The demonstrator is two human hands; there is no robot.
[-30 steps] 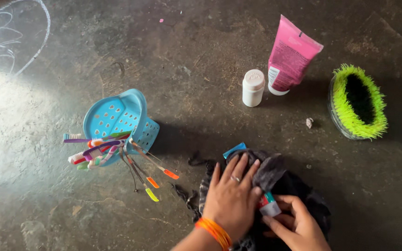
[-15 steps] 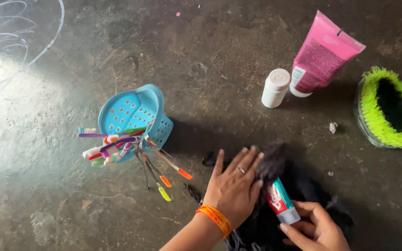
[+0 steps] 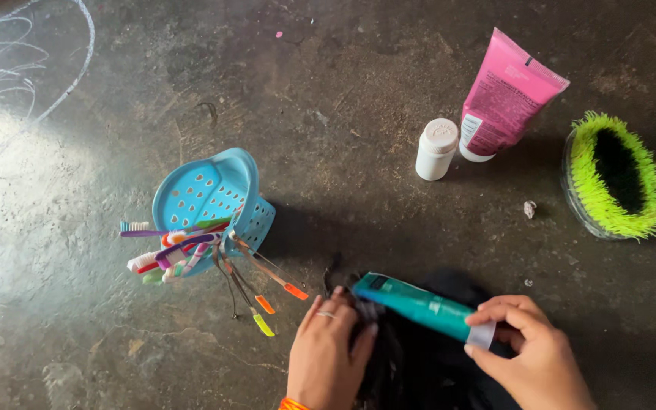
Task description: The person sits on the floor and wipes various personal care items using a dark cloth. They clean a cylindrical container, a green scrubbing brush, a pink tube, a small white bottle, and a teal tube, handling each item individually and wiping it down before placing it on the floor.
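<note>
1. The teal tube [image 3: 417, 306] lies almost level just above the dark cloth [image 3: 427, 372], between the two hands. Its long axis runs from the upper left to the lower right, with the flat crimped end on the left and the pale cap end on the right.
2. The right hand [image 3: 529, 353] grasps the tube at the cap end, with the fingers curled around it. This hand is the nearer one (in fact it is the only one holding the tube).
3. The left hand [image 3: 328, 353] rests flat on the cloth, fingers spread and grasping nothing; the left tip of the tube is just beside its fingertips. I cannot tell if they touch.
4. Count, on the concrete floor [image 3: 343, 91]: one teal tube, one cloth, one pink tube [image 3: 506, 95], one small white bottle [image 3: 436, 149], one green scrub brush [image 3: 613, 176] and one blue basket [image 3: 206, 199] lying tipped, with several toothbrushes [image 3: 168, 247] sticking out (too tangled to count exactly).
5. The basket lies to the left of the hands; the bottle, pink tube and brush lie well apart beyond them.
</note>
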